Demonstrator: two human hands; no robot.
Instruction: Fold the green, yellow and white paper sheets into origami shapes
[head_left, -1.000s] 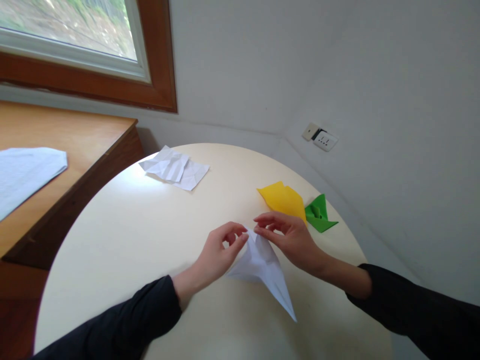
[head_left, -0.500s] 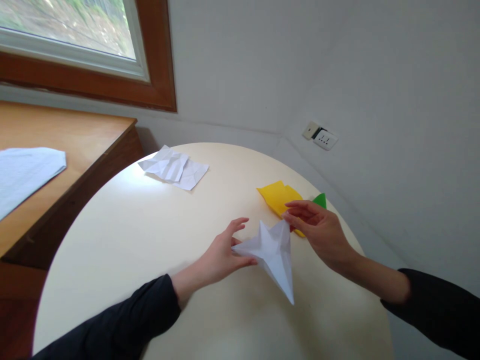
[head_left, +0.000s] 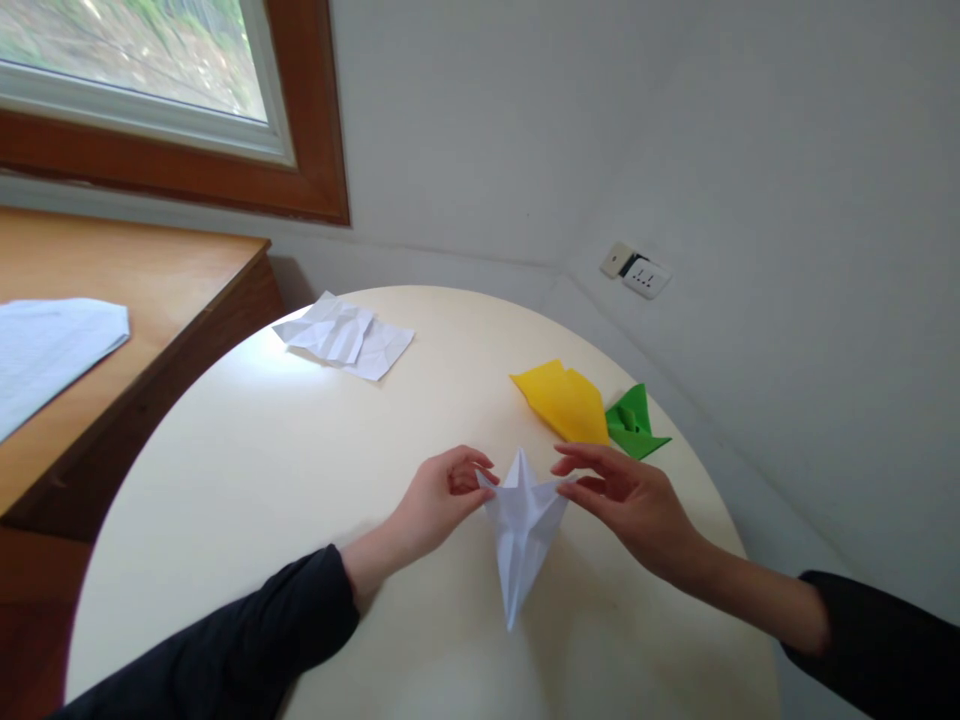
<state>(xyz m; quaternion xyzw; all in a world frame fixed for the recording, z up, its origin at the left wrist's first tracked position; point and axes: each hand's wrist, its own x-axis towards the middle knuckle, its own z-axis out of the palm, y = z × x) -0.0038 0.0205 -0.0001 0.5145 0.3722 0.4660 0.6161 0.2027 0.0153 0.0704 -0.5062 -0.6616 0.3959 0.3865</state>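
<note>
A white folded paper (head_left: pixel 523 530), shaped like a pointed star, is held just above the round table. One long point faces me, a shorter one points away, and two corners reach out sideways. My left hand (head_left: pixel 442 500) pinches its left corner between thumb and fingers. At the opposite corner, my right hand (head_left: pixel 626 495) grips the tip between thumb and forefinger. Just beyond the right hand lie a yellow paper piece (head_left: pixel 566 400) and a green folded paper piece (head_left: pixel 634 420), side by side.
Creased white paper sheets (head_left: pixel 345 335) lie near the far left edge of the round cream table (head_left: pixel 262 480). Left of it stands a wooden desk (head_left: pixel 172 265) with a pale folded cloth or sheet (head_left: pixel 56 345). A wall socket (head_left: pixel 646 277) sits behind the table's right side.
The white folded paper has turned so its long point faces me. My left hand has closed onto its left corner, and my right hand has lowered, uncovering the green piece.
</note>
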